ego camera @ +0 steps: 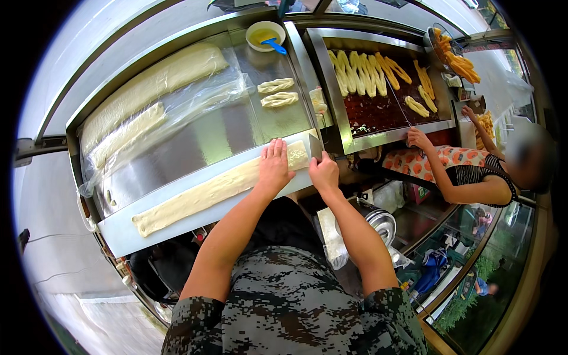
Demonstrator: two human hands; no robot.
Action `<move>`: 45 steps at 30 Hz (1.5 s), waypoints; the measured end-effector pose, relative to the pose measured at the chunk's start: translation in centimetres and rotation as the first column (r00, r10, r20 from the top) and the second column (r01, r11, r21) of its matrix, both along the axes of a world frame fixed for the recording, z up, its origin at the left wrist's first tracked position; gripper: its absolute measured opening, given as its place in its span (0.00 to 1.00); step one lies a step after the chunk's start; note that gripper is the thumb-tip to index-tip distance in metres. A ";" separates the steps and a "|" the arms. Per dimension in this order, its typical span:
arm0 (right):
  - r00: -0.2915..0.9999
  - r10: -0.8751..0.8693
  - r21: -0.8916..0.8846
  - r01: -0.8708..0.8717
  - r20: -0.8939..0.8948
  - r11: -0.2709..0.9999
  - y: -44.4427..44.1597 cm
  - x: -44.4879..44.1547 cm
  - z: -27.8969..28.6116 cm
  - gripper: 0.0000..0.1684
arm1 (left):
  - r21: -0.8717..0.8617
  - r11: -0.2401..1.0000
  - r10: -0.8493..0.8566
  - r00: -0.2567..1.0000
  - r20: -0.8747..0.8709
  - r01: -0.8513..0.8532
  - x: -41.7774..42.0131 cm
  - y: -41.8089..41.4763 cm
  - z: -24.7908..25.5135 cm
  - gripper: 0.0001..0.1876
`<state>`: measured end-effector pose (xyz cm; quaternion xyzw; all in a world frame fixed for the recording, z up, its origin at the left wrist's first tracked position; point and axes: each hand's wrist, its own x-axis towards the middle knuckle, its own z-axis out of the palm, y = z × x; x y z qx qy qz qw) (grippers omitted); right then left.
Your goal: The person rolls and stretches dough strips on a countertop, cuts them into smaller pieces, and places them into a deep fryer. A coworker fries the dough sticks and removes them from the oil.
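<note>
A long flat strip of dough [199, 194] lies lengthwise on a white cutting board [133, 230]. My left hand [274, 164] rests flat on the strip near its right end, palm down, gripping nothing. In my right hand [324, 172] is a broad metal blade [315, 145], held upright by the strip's right end; my fingers hide its handle. Whether the blade touches the dough cannot be told. The dough's right end has a wet-looking, shiny patch. Beyond the board, two twisted dough pieces [279, 99] lie on the metal worktop [213, 137].
Plastic film [195, 95] partly covers a large dough slab [155, 75]. A bowl [265, 33] holds yellow liquid and a blue-handled utensil [274, 45]. At right, dough sticks [357, 73] float in a fryer [355, 146]. A co-worker [470, 177] holds a thin rod [398, 102] over it.
</note>
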<state>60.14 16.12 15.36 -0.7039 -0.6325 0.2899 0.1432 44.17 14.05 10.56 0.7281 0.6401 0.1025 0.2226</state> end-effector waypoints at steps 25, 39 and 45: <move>0.995 0.089 0.007 -0.089 0.046 0.996 -3.8 -0.7 -2.8 0.16 | 0.008 0.998 0.065 0.997 -0.040 -0.065 -3.2 -2.1 0.5 0.52; 0.983 0.161 -0.250 -0.135 0.088 0.959 0.4 -5.7 -0.6 0.16 | -0.093 0.990 0.097 0.991 -0.095 -0.106 -5.1 -3.0 0.6 0.54; 0.985 0.136 -0.162 -0.118 0.107 0.980 -4.9 -2.7 -3.2 0.16 | -0.052 0.993 0.102 0.993 -0.055 -0.105 -5.6 -3.2 0.7 0.54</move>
